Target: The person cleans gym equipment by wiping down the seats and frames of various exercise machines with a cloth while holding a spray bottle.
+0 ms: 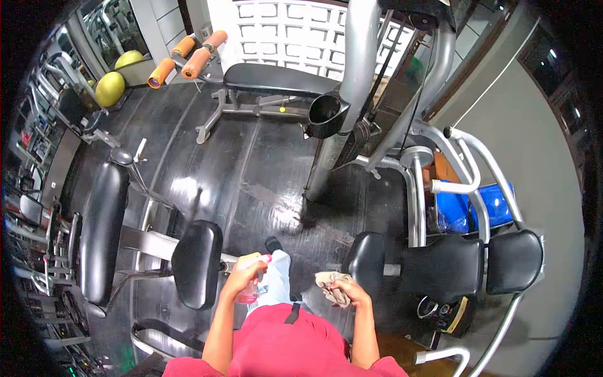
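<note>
My left hand is wrapped round a spray bottle with a pink nozzle and pinkish liquid in its clear body. In my right hand a crumpled beige cloth is bunched between the fingers. Left of the bottle stands a weight bench with a black padded seat and a long black backrest. Close by the cloth, on its right, is the black pad of a gym machine. Both hands are in front of my body, apart from each other.
A grey machine post with a black cup holder rises ahead. Behind it is a flat bench with orange foam rollers. A yellow ball sits at the far left. Blue packages lie by the right wall.
</note>
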Motion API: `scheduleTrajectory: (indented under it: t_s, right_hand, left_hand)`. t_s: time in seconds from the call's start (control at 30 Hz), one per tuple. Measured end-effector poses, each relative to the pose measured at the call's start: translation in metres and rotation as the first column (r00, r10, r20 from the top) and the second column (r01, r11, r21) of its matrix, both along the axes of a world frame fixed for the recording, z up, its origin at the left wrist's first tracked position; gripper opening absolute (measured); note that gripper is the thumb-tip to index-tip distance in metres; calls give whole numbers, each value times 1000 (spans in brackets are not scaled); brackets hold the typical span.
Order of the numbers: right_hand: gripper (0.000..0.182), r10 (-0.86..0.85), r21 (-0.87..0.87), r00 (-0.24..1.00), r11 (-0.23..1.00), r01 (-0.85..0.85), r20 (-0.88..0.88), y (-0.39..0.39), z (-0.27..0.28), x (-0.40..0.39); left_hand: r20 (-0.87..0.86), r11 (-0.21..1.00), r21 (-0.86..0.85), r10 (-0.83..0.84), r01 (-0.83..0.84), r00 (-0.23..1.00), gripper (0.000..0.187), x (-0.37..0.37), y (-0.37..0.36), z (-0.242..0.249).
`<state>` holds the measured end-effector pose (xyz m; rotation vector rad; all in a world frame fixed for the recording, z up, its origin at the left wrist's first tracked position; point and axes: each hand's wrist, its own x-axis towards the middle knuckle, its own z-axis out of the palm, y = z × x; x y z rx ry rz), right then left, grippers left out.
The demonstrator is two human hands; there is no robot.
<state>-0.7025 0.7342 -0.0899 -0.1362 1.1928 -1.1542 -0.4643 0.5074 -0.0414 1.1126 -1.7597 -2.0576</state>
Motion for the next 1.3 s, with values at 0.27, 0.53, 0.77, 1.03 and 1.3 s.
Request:
scheduleTrajectory:
  t_s: [0.27, 0.53, 0.77, 1.03, 1.3]
  right_hand:
    - [32, -18, -42, 990, 999, 12, -143, -80, -21, -42]
    - [26, 162, 31, 982, 987, -159, -94, -212, -2, -80]
    - [9, 500, -105, 837, 841, -531, -224, -330, -1, -90]
    - [11, 775, -91, 595, 590, -802, -215, -440, -24, -64]
    - [17, 944, 28, 285, 293, -956, -164, -582, -14, -15]
  left_hand:
    - [-70, 993, 122, 6, 3, 998, 24, -53, -71, -22]
    - [-77, 986, 149, 90, -78, 993, 19, -70, -169, -25]
    - [-23, 968, 79, 240, -237, 971, 16, -41, -212, -22]
    - [-29, 828, 67, 559, -557, 829, 15, 12, -206, -17]
    - [22, 572, 39, 819, -819, 573, 14, 33, -204, -8]
